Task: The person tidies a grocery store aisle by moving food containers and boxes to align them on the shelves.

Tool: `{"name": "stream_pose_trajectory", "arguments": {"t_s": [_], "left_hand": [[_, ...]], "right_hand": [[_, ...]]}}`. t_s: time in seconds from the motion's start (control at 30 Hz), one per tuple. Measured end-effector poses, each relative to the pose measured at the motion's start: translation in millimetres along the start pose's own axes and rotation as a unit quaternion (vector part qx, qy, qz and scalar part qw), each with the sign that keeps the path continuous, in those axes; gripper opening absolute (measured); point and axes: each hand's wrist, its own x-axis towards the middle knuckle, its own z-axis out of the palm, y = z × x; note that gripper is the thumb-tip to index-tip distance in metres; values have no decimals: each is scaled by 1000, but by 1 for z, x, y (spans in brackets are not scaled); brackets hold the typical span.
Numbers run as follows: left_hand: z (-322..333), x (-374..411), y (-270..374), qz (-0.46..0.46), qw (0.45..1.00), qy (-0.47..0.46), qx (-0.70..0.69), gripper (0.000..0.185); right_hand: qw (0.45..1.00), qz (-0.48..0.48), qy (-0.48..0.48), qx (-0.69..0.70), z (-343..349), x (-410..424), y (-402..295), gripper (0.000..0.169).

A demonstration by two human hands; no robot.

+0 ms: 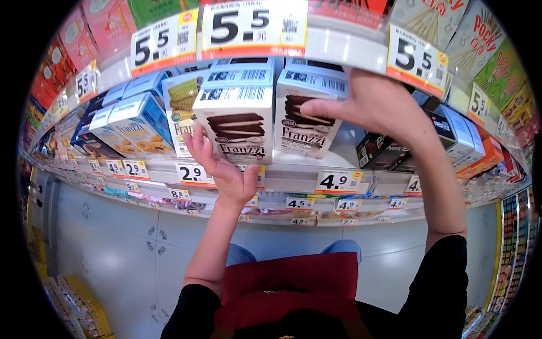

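Two stacks of white Franzzi chocolate biscuit boxes stand before me on a shop shelf. My left hand (224, 173) is palm up with its fingers spread, at the lower left corner of the left chocolate biscuit box (239, 131); nothing rests in it. Across the front of the right chocolate biscuit box (307, 123) lies the thumb of my right hand (377, 106). The other fingers of that hand are hidden beyond the box's right side, under the upper shelf edge, so a firm grip cannot be confirmed. A narrow gap separates the two stacks.
The upper shelf's price-tag rail (347, 34) overhangs the boxes. Blue-and-white cookie boxes (139, 123) stand at left, dark boxes (381, 148) at right. A lower shelf edge (292, 182) carries price tags. Below are the tiled floor (118, 237) and my red apron (292, 275).
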Motion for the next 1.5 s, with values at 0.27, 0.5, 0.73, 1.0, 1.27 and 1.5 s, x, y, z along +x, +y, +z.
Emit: {"name": "stream_pose_trajectory", "arguments": {"t_s": [0.27, 0.5, 0.73, 1.0, 1.27, 1.5], "left_hand": [[8, -2, -6, -42, 978, 155, -134, 74], [-1, 0, -3, -39, 989, 111, -94, 73], [1, -1, 0, -61, 990, 95, -88, 67], [1, 3, 5, -76, 991, 52, -99, 72], [2, 2, 0, -58, 994, 48, -84, 66], [3, 3, 1, -53, 993, 53, -91, 65]], "right_hand": [[983, 22, -166, -80, 5, 16, 11, 120], [973, 30, -215, -73, 0, 30, 10, 136], [971, 18, -237, -38, 10, 14, 14, 137], [974, 43, -220, 13, 9, 28, 37, 140], [971, 51, -225, 70, 12, 21, 38, 136], [971, 23, -193, 140, 22, 24, 46, 130]]}}
